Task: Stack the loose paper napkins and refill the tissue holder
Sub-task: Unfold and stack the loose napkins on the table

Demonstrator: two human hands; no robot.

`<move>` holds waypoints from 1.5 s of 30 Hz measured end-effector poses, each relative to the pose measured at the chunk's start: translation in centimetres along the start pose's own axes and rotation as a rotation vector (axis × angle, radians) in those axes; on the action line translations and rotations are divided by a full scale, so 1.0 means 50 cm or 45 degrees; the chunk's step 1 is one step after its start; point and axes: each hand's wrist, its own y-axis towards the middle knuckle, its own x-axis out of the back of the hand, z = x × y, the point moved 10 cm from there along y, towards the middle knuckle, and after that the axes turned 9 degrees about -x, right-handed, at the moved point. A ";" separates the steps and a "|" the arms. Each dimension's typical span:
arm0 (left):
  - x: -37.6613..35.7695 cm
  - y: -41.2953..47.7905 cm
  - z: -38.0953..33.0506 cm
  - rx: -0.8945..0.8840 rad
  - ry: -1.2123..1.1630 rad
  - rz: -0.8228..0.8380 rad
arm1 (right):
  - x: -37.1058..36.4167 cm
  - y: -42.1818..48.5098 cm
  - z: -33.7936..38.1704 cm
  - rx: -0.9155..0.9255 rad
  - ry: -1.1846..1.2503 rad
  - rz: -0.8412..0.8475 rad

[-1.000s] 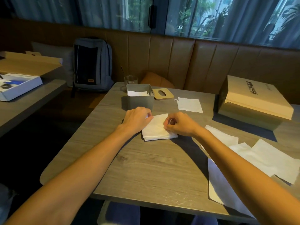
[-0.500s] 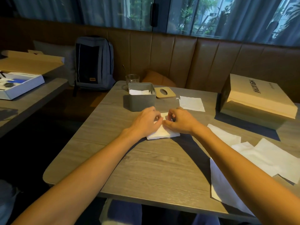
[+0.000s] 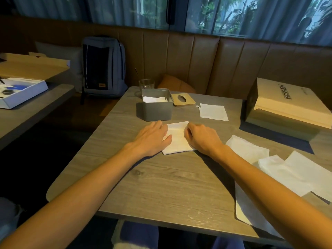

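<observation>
A folded stack of white napkins (image 3: 177, 139) lies on the wooden table (image 3: 161, 186), just in front of the grey tissue holder (image 3: 156, 112). My left hand (image 3: 152, 137) lies flat, palm down, on the stack's left edge, with the thumb on top. My right hand (image 3: 201, 137) has its fingers curled over the stack's right edge. The holder is open with a few napkins inside (image 3: 154, 99). Its wooden lid (image 3: 183, 99) lies beside it on the right. One loose napkin (image 3: 212, 112) sits further right, and several more loose napkins (image 3: 287, 171) are spread under my right forearm.
A tan cardboard box (image 3: 287, 106) stands at the table's right edge. A drinking glass (image 3: 146, 83) is behind the holder. A grey backpack (image 3: 103, 67) leans on the bench. The neighbouring table on the left carries an open white box (image 3: 21, 90).
Both hands were bunched together over the stack's far edge. They have now moved apart to its left and right sides, and the left hand has flattened.
</observation>
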 end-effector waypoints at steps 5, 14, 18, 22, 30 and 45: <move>0.016 0.023 -0.009 0.004 -0.073 0.085 | 0.010 0.009 0.002 0.029 0.014 0.032; 0.018 0.223 -0.083 0.104 -0.744 -0.048 | 0.071 0.114 -0.220 -0.456 0.447 -0.149; -0.037 0.295 -0.074 0.261 -0.795 -0.046 | 0.053 0.146 -0.309 -0.689 0.334 -0.140; -0.084 0.340 -0.041 0.420 -0.775 -0.034 | 0.027 0.155 -0.357 -0.869 0.349 -0.125; -0.093 0.379 -0.039 0.560 -0.346 -0.049 | 0.016 0.159 -0.380 -1.011 0.359 -0.097; 0.044 0.255 0.006 0.547 -1.237 -0.557 | 0.189 0.128 -0.203 -0.388 0.959 -0.281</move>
